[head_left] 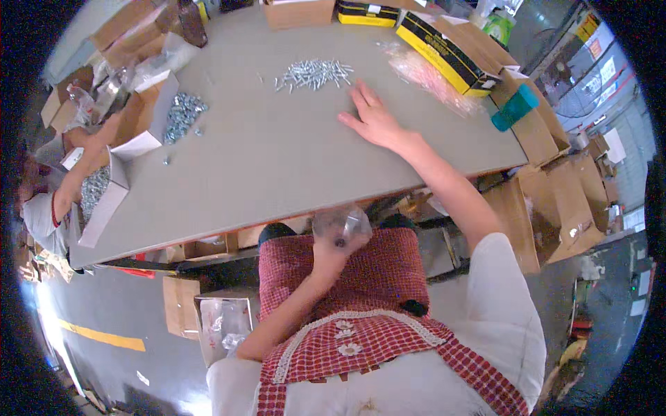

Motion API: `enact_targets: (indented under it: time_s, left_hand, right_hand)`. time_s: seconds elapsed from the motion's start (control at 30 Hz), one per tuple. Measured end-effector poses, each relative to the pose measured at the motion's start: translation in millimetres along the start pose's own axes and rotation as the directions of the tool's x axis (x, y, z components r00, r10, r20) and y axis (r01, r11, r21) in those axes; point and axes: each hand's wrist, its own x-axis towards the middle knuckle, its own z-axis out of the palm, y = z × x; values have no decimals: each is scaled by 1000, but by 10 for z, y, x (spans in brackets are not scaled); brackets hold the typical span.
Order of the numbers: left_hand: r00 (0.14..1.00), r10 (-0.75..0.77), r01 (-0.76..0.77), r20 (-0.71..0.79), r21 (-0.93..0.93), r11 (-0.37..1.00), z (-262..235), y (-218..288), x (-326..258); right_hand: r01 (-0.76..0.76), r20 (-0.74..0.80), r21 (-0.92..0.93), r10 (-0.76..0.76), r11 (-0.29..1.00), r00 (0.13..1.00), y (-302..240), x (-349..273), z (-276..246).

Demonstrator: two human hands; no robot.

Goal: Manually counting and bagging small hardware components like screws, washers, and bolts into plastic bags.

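Note:
Just below the table's front edge, over my lap, my left hand [333, 249] is closed round a clear plastic bag [341, 220]. A small dark spot shows at the bag's lower part; what it is I cannot make out. Out on the grey table [277, 166], my right hand [374, 119] lies with its fingers spread, nothing held in it. Its fingertips are close to the right end of a loose pile of silver screws [313, 74], apart from most of them.
At the left, a co-worker's arm [87, 163] reaches over white boxes [111, 201] of metal parts. Bluish metal pieces [182, 116] lie beside them. Flat pinkish plastic bags [433, 80], a black-and-yellow box [444, 52] and a teal container [515, 107] stand at the right.

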Motion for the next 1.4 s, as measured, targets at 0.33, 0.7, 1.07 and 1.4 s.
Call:
enact_targets:
  time_s: [0.33,0.7,1.07,1.4]
  left_hand:
    - [945,249,-256,-212,-4,967,142,-273,90]
    - [975,180,-191,-129,-81,978,83,-123,123]
    - [994,90,-94,-56,-79,992,73,-191,90]
    - [956,261,-264,-136,0,965,107,-231,143]
  right_hand:
    - [229,153,-240,-196,944,969,-67,215,-19]
    - [126,35,-154,-122,980,992,25,146,-69]
    - [213,40,-192,-209,958,977,-19,178,-94]
    - [-91,-84,709,212,699,974,365,462,-71]
